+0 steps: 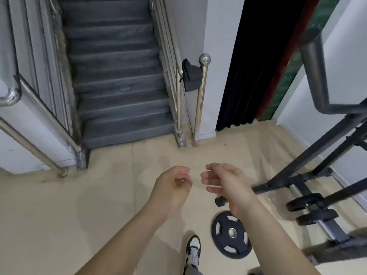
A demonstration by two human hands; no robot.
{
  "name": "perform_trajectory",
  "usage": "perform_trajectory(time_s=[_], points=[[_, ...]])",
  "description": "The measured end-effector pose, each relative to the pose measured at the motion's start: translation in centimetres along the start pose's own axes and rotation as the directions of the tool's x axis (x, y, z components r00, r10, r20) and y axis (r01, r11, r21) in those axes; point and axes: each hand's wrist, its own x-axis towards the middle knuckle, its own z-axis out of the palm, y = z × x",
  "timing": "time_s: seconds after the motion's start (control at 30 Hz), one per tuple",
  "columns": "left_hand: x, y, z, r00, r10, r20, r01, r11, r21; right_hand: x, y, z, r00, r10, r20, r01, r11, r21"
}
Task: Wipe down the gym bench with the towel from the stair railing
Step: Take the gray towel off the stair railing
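A dark grey towel (pixel 191 76) hangs over the steel stair railing (pixel 200 100), just left of the post with the round ball top. Both my hands are raised in front of me over the beige floor, well short of the railing. My left hand (pixel 174 187) holds nothing, its fingers loosely curled. My right hand (pixel 224 183) is also bare, with fingers apart and pointing left. The gym bench is not in view.
Grey stairs (pixel 119 86) rise ahead between two steel railings. A black weight plate (pixel 231 234) lies on the floor at my right, near my shoe (pixel 193 250). A black metal rack (pixel 317 165) with stored plates stands along the right wall. A dark curtain (pixel 256 62) hangs beyond.
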Motion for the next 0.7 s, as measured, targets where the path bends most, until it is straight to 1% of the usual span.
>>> perform_trajectory(time_s=[0.03,0.1,0.2,0.27,0.37,0.43,0.5,0.6,0.7], points=[[2.2,0.3,-0.1,1.0,0.013,-0.011,-0.013,1.0,-0.02,2.4,-0.6,0.5,1.0,0.006,0.002,-0.006,1.0,-0.017],[7.1,0.8,-0.2,1.0,-0.02,-0.012,0.02,0.999,-0.044,7.8,-2.4,1.1,1.0,-0.005,-0.018,0.004,1.0,-0.02],[14.9,2.6,-1.4,0.997,-0.027,-0.075,0.021,0.996,-0.082,16.5,-7.2,2.7,0.995,-0.022,-0.096,0.028,0.997,0.07],[19.6,4.0,-2.4,0.996,-0.016,-0.09,0.009,0.997,-0.08,21.6,-10.8,3.7,0.991,-0.031,-0.133,0.047,0.992,0.115],[26.2,5.4,-3.9,0.993,-0.057,-0.103,0.043,0.991,-0.131,28.2,-15.4,5.7,0.997,-0.02,-0.069,0.028,0.993,0.117],[31.4,5.8,-4.4,0.991,-0.099,-0.095,0.084,0.984,-0.155,33.0,-18.3,7.0,1.0,-0.006,-0.031,0.01,0.993,0.116],[37.2,6.2,-4.5,0.99,-0.114,-0.085,0.101,0.985,-0.14,38.0,-20.9,8.2,0.999,0.015,-0.04,-0.01,0.992,0.129],[46.6,7.4,-4.4,0.997,-0.059,-0.057,0.054,0.995,-0.087,45.8,-24.3,9.7,0.995,0.022,-0.093,-0.008,0.99,0.139],[56.5,8.9,-4.2,0.999,-0.04,0.017,0.041,0.997,-0.066,53.2,-26.5,11.0,0.987,0.011,-0.159,0.008,0.993,0.114]])
